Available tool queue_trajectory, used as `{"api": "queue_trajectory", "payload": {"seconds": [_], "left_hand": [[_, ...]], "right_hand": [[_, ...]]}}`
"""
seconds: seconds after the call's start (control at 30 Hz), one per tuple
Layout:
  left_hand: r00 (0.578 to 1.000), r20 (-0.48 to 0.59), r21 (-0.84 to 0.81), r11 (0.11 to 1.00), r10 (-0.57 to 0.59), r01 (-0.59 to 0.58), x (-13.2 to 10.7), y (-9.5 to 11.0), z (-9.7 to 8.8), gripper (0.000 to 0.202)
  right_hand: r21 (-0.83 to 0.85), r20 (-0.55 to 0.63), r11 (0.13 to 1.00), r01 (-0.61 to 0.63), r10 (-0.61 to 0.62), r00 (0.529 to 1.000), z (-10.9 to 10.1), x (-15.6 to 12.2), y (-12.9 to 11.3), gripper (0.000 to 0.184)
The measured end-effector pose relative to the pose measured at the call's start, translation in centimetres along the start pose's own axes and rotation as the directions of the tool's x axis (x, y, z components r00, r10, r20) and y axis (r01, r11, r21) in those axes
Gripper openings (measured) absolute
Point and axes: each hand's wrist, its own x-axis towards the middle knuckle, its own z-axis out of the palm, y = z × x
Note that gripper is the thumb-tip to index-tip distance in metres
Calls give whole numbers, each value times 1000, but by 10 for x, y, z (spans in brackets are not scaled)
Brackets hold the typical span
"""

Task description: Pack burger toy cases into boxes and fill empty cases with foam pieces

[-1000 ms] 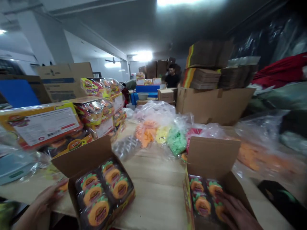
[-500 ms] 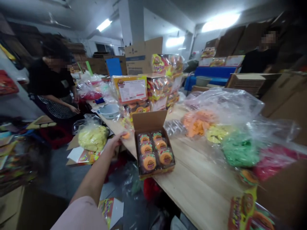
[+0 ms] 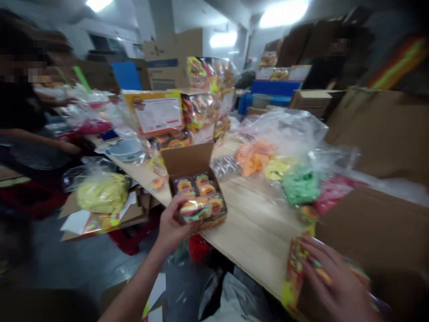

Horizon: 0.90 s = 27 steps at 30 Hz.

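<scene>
Head view: toy burger (image 3: 195, 208) crosswise

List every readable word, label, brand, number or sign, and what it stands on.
None is legible.
White rectangular label, yellow-orange carton: too small.
Orange round burger tops, open brown cardboard box: blurred.
Red-and-yellow cardboard box by the right hand: blurred.
Tall brown cardboard carton: blurred.

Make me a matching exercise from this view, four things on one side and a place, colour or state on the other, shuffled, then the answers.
1. left hand
2. right hand
3. basin
4. table

A. pale wood
B. at the right-hand box
C. pale blue
D. holding a burger

Pairs: 1-D, 2-B, 3-C, 4-A
</scene>
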Motion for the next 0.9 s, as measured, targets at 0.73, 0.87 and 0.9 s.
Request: {"api": "queue_trajectory", "payload": {"seconds": [0.73, 0.87, 0.9], "left_hand": [[509, 844, -192, 790, -170, 582, -54, 44, 211, 50], [718, 678, -182, 911, -156, 370, -70, 17, 240, 61], [708, 686, -153, 918, -169, 367, -76, 6, 250, 66]], "right_hand": [[830, 385, 173, -530, 511, 769, -34, -9, 0, 57], [827, 143, 298, -476, 709, 691, -58, -28, 34, 71], [803, 135, 329, -497, 712, 689, -59, -35, 41, 68]]}}
